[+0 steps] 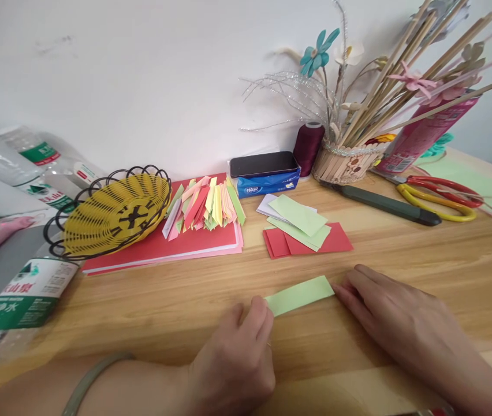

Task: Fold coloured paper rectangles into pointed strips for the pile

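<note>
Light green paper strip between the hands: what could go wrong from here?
1. The light green paper strip may crease or twist: the left hand pinches one end, while the right hand is only at the far corner.
2. Loose light green slips overlap red slips just beyond it; a forward brush could scatter them.

two hands [237, 352] [406, 318], one held green strip [300, 296], one yellow basket [94, 225], one thread spool [309, 149], one pink can [411, 144]
</note>
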### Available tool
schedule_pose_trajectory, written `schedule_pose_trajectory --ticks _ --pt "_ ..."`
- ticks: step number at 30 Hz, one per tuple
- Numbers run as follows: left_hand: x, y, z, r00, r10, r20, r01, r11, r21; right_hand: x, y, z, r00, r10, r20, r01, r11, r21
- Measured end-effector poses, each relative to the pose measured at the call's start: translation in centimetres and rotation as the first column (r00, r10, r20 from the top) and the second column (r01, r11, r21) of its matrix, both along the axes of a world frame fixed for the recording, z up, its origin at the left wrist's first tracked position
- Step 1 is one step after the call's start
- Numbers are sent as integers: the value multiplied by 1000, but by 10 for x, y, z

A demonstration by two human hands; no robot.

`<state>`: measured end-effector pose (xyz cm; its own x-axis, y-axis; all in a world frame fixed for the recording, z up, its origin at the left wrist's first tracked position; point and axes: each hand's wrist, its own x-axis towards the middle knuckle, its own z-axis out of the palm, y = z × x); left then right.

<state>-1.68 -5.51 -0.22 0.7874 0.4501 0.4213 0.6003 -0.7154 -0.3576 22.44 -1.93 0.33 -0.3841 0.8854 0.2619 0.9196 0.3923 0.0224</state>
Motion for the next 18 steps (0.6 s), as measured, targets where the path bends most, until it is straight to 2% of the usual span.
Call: schedule_pose_trajectory --ticks 3,6,8,10,11,13,18 --pt "0 0 -1 1000 -21 21 21 1000 -2 2 0 4 997 3 -75 -7 999 -50" --pt "0 1 0 998 -52 43 52 999 16 -1 -6 11 975 97 -202 -84 994 71" --pt "0 2 1 997 -68 27 67 997 29 -7 -15 15 945 278 -170 -246 951 189" --pt "0 3 2 997 -73 4 72 997 32 -15 -23 16 886 462 -35 -453 879 148" --pt "0 3 2 997 -73 -6 73 997 30 -18 -27 15 861 509 16 -507 854 112" --pt "0 3 3 997 -71 -17 71 997 28 -24 -32 10 839 542 55 -545 837 59" --pt "-1 1 4 997 -58 -58 61 997 49 -23 -31 1 852 522 22 -522 853 -9"
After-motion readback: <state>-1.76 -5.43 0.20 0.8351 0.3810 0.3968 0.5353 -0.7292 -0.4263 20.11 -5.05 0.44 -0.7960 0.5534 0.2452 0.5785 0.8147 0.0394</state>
